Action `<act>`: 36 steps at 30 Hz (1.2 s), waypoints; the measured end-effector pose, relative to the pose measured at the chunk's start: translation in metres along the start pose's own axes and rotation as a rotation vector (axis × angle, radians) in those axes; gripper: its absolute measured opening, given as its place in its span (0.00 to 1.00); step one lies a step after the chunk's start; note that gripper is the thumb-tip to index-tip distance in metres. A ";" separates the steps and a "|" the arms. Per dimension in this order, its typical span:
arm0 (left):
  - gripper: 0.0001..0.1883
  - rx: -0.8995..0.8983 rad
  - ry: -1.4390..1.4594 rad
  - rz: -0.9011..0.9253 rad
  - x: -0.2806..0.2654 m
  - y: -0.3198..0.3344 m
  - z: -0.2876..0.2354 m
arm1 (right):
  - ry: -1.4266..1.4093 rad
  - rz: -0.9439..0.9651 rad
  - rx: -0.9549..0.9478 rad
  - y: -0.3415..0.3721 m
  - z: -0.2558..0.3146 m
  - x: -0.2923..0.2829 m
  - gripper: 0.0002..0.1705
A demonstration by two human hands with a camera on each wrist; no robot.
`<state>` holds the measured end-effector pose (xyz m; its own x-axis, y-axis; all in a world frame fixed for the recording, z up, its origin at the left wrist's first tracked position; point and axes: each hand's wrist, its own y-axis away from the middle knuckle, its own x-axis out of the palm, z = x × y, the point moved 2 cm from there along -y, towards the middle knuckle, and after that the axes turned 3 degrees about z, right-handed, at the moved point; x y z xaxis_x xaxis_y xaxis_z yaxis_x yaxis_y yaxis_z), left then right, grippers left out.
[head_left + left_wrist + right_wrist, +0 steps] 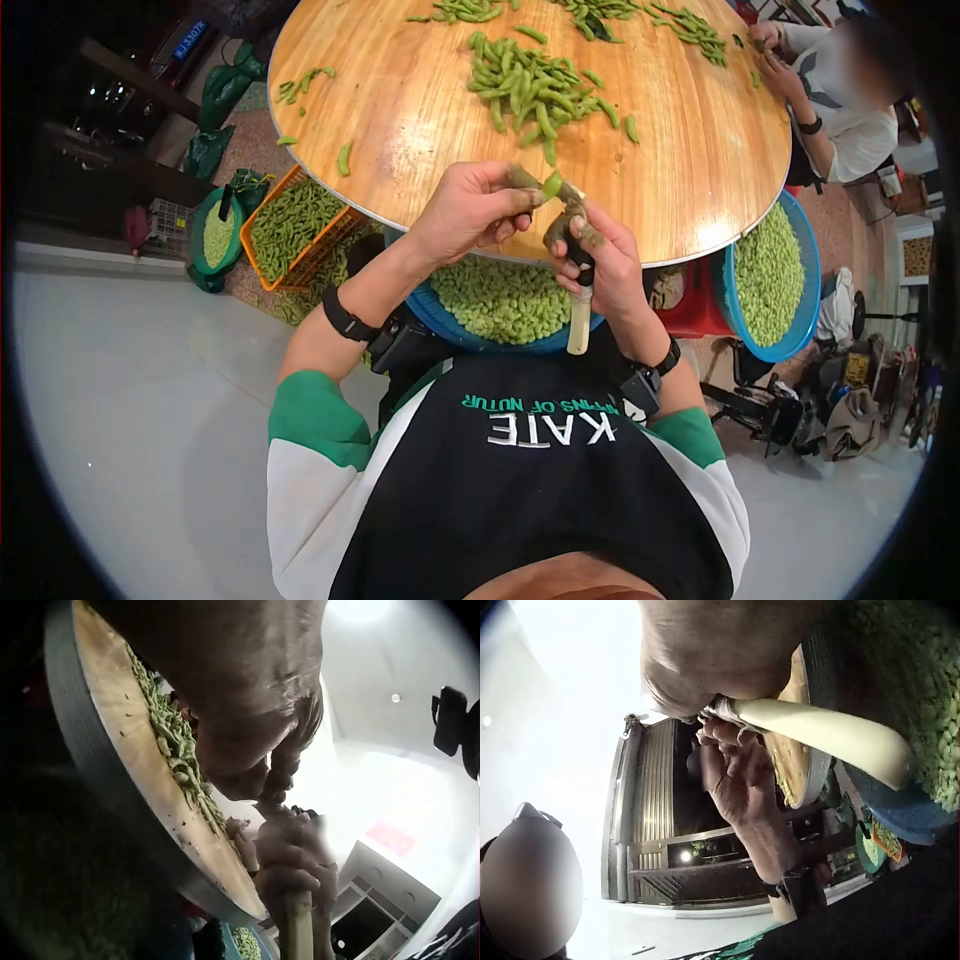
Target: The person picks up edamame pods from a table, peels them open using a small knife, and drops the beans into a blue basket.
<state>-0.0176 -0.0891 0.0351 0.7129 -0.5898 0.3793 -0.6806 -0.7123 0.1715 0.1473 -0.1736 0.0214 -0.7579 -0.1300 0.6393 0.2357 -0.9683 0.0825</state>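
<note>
Over the near table edge, my left hand [480, 205] pinches a green bean pod [552, 184] between thumb and finger. My right hand [605, 250] meets it from the other side, curled round a knife by its pale handle [579, 322]; the blade is hidden. The right fingertips, in worn dark coverings, come right at the pod. In the right wrist view the handle [825, 735] sticks out below the right hand [712, 652], the left hand [742, 780] beyond it. A heap of pods [525, 85] lies on the table just past the hands.
The round wooden table [400, 130] bears more pod piles at its far side. Below its edge stands a blue basin of shelled beans [505, 300], another basin [768, 280] to the right, and an orange crate of pods [295, 228] to the left. A person [835, 90] sits across at the right.
</note>
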 end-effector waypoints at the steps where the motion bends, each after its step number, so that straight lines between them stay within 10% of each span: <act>1: 0.05 -0.009 0.008 -0.001 0.001 0.001 0.004 | -0.003 -0.008 0.008 0.002 -0.001 -0.001 0.16; 22: 0.04 0.141 0.023 -0.059 0.016 0.008 0.021 | -0.105 0.014 -0.019 0.013 -0.007 0.006 0.17; 31: 0.11 -0.087 0.602 0.238 0.018 0.008 0.038 | -0.476 0.170 0.140 0.013 -0.013 -0.006 0.08; 34: 0.12 -0.058 0.541 0.292 0.015 0.005 0.040 | -0.563 0.147 0.156 0.011 -0.013 -0.009 0.07; 36: 0.12 0.399 -0.252 0.079 0.018 0.004 0.030 | -0.535 0.121 0.159 0.012 -0.014 -0.009 0.07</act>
<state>-0.0026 -0.1138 0.0154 0.7142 -0.6866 0.1359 -0.6512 -0.7230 -0.2305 0.1484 -0.1875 0.0056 -0.3155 -0.0720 0.9462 0.4218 -0.9039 0.0718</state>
